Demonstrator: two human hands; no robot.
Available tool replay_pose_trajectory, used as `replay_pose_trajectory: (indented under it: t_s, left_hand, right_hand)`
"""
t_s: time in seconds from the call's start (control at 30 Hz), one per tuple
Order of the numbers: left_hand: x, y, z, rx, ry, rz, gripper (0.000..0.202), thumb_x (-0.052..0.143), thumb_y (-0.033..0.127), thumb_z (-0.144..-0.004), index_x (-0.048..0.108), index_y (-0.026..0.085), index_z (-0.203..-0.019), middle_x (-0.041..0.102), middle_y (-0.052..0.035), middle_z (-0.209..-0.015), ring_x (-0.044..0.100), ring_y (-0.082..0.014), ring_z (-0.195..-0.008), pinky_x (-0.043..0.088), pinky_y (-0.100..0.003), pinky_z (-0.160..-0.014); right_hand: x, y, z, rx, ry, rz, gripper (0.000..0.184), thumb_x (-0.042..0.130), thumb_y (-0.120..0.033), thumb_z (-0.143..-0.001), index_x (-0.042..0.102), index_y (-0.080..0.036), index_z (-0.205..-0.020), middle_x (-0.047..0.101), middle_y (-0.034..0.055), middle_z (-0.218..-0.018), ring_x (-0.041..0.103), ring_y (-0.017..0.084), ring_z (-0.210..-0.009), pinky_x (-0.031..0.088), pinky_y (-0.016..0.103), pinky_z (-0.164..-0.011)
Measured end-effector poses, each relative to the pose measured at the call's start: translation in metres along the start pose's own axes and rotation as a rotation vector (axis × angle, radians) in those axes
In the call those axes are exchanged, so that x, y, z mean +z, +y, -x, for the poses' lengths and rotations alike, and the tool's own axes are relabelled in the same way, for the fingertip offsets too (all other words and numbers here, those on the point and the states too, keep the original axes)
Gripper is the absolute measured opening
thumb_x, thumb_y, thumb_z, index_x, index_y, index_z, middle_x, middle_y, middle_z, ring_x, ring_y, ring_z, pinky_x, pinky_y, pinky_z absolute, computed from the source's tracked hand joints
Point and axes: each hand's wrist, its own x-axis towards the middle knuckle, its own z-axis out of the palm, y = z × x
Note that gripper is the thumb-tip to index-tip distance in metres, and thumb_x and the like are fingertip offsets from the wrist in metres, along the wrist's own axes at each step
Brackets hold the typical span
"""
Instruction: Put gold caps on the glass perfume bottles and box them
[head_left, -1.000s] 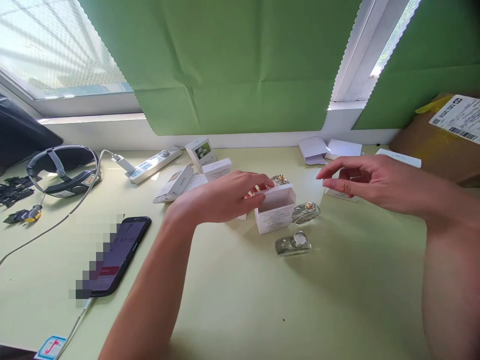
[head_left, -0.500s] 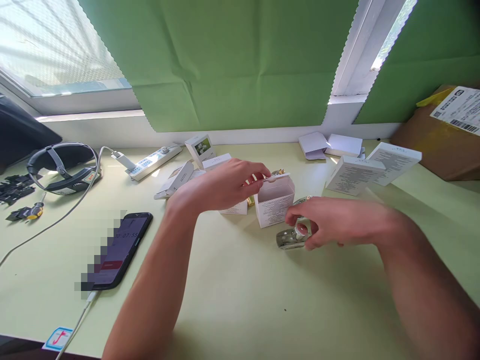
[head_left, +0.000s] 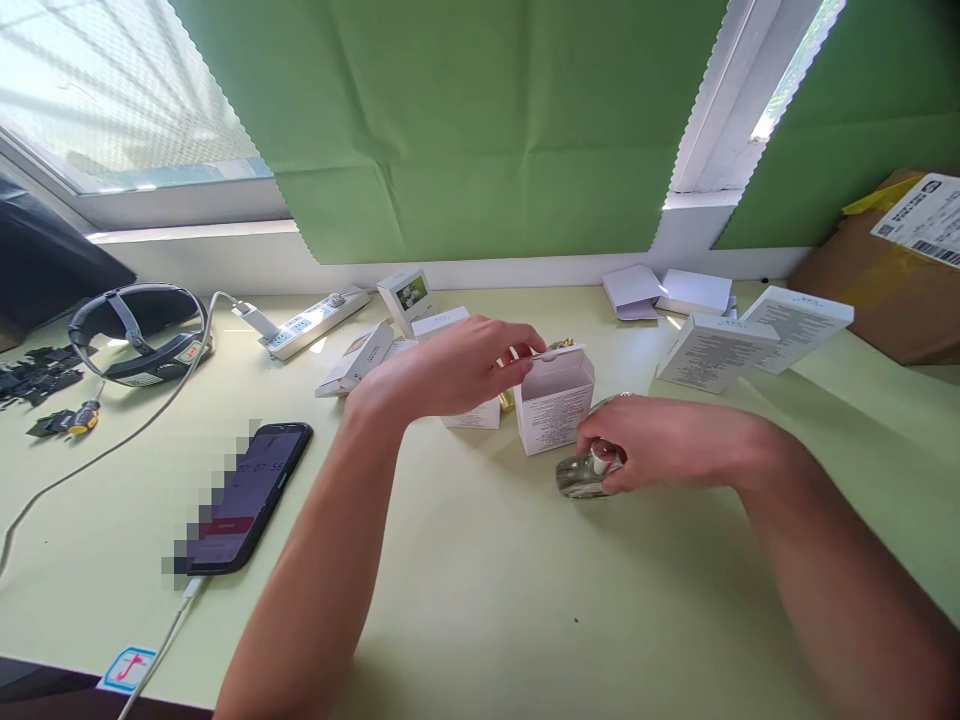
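Note:
A small white carton (head_left: 556, 418) with fine print stands on the table, its top open toward me. My left hand (head_left: 471, 366) is pinched at the carton's raised top flap. To the right of the carton, my right hand (head_left: 664, 442) has its thumb and fingers closed around a clear glass bottle (head_left: 576, 479) that lies on its side. The palm hides part of the bottle. Behind the carton, a gold-coloured piece (head_left: 564, 344) shows, mostly covered. Another white box (head_left: 480, 415) sits partly hidden under my left hand.
Several white boxes, including a photo-printed box (head_left: 409, 298) and a standing box (head_left: 716, 350), line the back. A power strip (head_left: 315, 325), headset (head_left: 142, 335) and plugged-in phone (head_left: 251, 500) are at left. A brown cardboard box (head_left: 885, 270) stands at right.
My right fingers have closed in further on the glass bottle. The left hand stays at the carton's flap. The whole view has shifted slightly.

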Motion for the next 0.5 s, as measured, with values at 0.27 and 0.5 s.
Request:
replay_pose_trajectory:
  t_s: [0.27, 0.5]
  left_hand:
    - [-0.001, 0.003, 0.003, 0.028, -0.001, 0.002, 0.031, 0.042, 0.037, -0.098, 0.06, 0.027, -0.121, 0.071, -0.0002, -0.107, 0.064, -0.0142, -0.095, 0.043, -0.024, -0.073]
    - [-0.004, 0.006, 0.005, 0.06, -0.019, -0.019, 0.031, 0.04, 0.034, -0.098, 0.06, 0.027, -0.122, 0.071, -0.0001, -0.106, 0.064, -0.0151, -0.095, 0.042, -0.024, -0.072]
  right_hand:
    - [-0.026, 0.012, 0.029, -0.245, 0.089, -0.192, 0.02, 0.063, -0.041, -0.083, 0.068, -0.024, -0.094, 0.059, -0.0012, -0.072, 0.051, 0.013, -0.06, 0.035, 0.026, -0.051]
    - [-0.03, 0.02, 0.035, -0.308, 0.698, -0.31, 0.041, 0.069, -0.045, -0.081, 0.067, -0.031, -0.119, 0.058, -0.0023, -0.069, 0.049, 0.012, -0.056, 0.032, 0.026, -0.049]
